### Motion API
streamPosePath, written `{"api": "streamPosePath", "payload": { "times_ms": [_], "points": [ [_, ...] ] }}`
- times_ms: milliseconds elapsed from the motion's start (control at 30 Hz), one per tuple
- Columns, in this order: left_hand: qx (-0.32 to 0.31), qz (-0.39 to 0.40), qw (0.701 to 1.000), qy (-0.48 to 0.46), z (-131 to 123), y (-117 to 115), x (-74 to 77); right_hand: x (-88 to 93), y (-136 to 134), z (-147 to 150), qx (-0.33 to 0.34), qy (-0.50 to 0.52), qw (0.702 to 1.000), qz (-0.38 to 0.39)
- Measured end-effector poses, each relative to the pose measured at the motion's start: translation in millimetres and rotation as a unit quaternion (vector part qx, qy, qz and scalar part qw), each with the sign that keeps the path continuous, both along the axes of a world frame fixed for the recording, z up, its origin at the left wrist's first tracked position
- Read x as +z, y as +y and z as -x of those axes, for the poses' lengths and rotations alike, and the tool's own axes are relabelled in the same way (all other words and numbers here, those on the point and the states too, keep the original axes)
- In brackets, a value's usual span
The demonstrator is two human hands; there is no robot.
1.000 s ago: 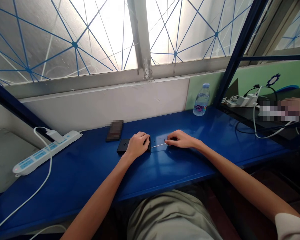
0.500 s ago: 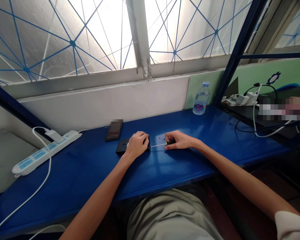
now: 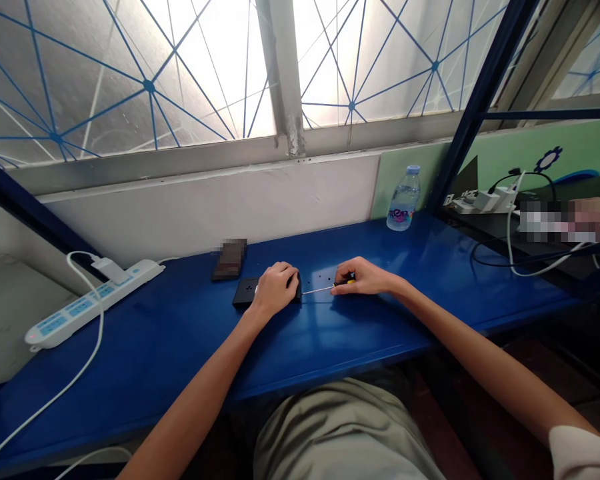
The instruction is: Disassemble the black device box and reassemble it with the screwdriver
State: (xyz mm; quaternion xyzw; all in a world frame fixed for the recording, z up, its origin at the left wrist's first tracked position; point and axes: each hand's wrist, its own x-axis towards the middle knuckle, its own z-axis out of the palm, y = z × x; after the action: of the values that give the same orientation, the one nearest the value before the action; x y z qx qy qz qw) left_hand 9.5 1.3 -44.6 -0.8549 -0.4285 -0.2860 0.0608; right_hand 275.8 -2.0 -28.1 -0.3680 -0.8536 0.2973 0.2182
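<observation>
The left hand (image 3: 275, 288) fingers curl over a black box (image 3: 244, 292) mid tabletop (image 3: 180, 333). The right hand (image 3: 367, 277) fingers pinch a screwdriver (image 3: 320, 290), its tip at the box. A power strip (image 3: 93, 303) lies left and a water bottle (image 3: 403, 200) far right, its label unreadable.
</observation>
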Motion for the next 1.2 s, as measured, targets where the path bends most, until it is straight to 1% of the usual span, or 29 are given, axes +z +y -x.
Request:
{"api": "streamPosePath", "payload": {
  "times_ms": [100, 200, 333, 467, 533, 667, 800, 1000, 1200],
  "points": [
    [0.005, -0.003, 1.000, -0.003, 0.1, -0.2, -0.3, -1.7, -0.1, 2.1, -0.027, 0.008, 0.999, -0.025],
    [0.011, -0.006, 1.000, -0.007, 0.0, -0.8, -0.9, -2.7, -1.7, 4.6, -0.042, -0.010, 0.998, -0.034],
    [0.019, -0.006, 1.000, -0.011, -0.4, -2.0, -1.2, -3.1, -3.5, 4.9, -0.040, -0.026, 0.998, -0.042],
    [0.022, 0.008, 0.999, -0.030, -0.5, -2.6, 1.1, -0.7, -3.9, 3.9, -0.037, -0.002, 0.999, -0.033],
    [0.021, 0.020, 0.999, -0.041, -0.3, -2.2, 2.8, 1.2, -3.8, 3.8, -0.037, 0.009, 0.999, -0.024],
    [0.020, 0.053, 0.996, -0.067, 0.8, -1.0, 5.0, 3.4, -2.7, 2.7, -0.041, -0.012, 0.999, -0.027],
    [0.019, 0.074, 0.994, -0.083, 2.0, -0.8, 5.7, 2.2, -1.5, 1.2, -0.022, -0.013, 0.999, -0.036],
    [0.018, 0.078, 0.993, -0.087, 1.7, -1.0, 5.3, -1.6, -2.6, 4.0, -0.043, -0.021, 0.997, -0.062],
    [0.021, 0.076, 0.993, -0.089, 0.9, -2.1, 5.9, -0.2, -5.8, 6.6, -0.043, -0.036, 0.997, -0.061]
  ]
}}
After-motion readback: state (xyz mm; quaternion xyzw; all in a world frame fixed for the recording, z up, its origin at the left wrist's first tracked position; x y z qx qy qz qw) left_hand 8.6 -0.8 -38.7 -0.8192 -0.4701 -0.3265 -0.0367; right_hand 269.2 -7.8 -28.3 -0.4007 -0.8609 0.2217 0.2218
